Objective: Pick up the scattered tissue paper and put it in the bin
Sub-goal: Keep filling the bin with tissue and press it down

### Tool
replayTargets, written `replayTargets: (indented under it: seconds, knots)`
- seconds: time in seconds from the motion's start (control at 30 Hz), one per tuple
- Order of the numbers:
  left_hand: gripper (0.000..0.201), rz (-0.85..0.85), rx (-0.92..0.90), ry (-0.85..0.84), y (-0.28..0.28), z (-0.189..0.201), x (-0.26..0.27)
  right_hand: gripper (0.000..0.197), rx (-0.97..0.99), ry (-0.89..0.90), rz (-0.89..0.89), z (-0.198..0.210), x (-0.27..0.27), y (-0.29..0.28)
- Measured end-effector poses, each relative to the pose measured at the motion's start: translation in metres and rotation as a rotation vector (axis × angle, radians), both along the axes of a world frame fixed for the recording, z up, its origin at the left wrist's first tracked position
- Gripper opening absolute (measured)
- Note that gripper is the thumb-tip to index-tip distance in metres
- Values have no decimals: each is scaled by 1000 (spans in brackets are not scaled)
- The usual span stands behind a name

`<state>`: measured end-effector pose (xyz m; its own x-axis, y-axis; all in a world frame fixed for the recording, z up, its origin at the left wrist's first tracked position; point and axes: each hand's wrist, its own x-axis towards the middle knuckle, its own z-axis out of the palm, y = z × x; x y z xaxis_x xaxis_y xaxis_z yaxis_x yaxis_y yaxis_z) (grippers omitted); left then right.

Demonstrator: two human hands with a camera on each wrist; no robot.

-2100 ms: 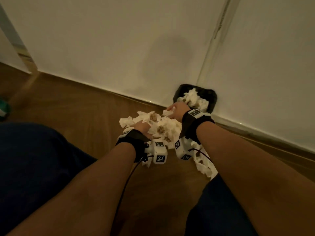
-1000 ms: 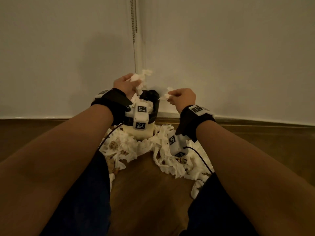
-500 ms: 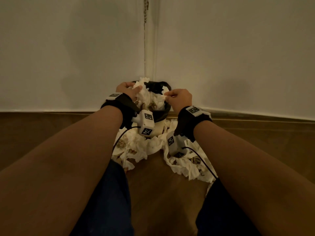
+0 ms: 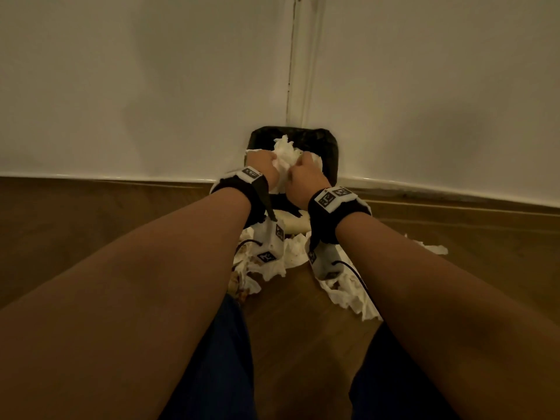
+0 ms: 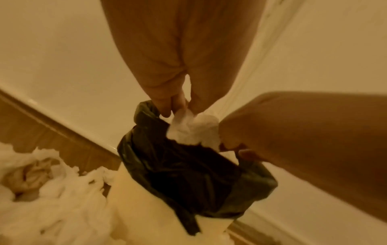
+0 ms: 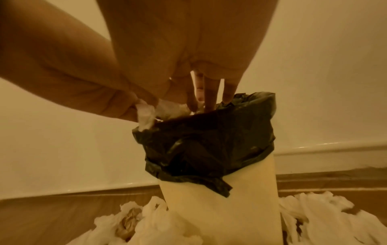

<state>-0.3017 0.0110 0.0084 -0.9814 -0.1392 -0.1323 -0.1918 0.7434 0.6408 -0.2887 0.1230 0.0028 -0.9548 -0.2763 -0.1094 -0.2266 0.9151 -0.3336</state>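
Both hands are over the mouth of the bin. We note the left hand (image 4: 263, 165) at the near-left of the opening, its fingers (image 5: 167, 106) curled down and pinching a wad of tissue paper (image 4: 286, 156) against the thumb. The right hand (image 4: 306, 174) sits just beside it on the right, thumb and forefinger closed on a small shred of the same white paper, while its remaining fingers (image 6: 209, 96) point straight down into the opening and touch the wad. We record both hands as gripping tissue; neither is slack.

The wad lies between the two hands, touching both, and stands partly above the rim of the bin (image 6: 220, 207). The bin is a pale, upright container lined with a black bag (image 6: 209, 140) whose edge is folded down over the outside. It stands on the wooden floor (image 4: 303, 344) in the corner where two white walls (image 4: 136, 86) meet.

More scattered tissue (image 4: 272, 259) lies on the floor at the foot of the bin, below and nearer than the hands and apart from them. One heap lies to the left of the base, with brownish stained patches, and another (image 4: 348, 295) to the right, running toward the person's knee. A small piece (image 4: 433, 248) lies farther right, near the skirting.

Each wrist carries a black strap (image 4: 336, 219) with white marker blocks and a trailing cable. Dark blue trouser legs (image 4: 218, 374) fill the lower part of the head view.
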Motion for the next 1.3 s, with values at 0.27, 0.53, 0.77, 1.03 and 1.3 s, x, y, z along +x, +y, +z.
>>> replayTargets:
  seconds: [0.27,0.53,0.77,1.03,1.3]
  knots:
    - [31,-111,-225,-34,4,-3,-2,46,91,-52,11,-11,2,-7]
    - [39,-107,-222,-133,17,-24,-5,65,231,-52,74,-27,-6,-3]
    - [59,-255,-354,-159,30,-21,-8,73,413,-69,88,-24,-15,7]
    - [66,-191,-528,-74,13,-21,-1,88,394,-106,23,-11,-12,15]
    - [44,-298,-531,334,7,25,19,31,120,248,-85,30,13,36]
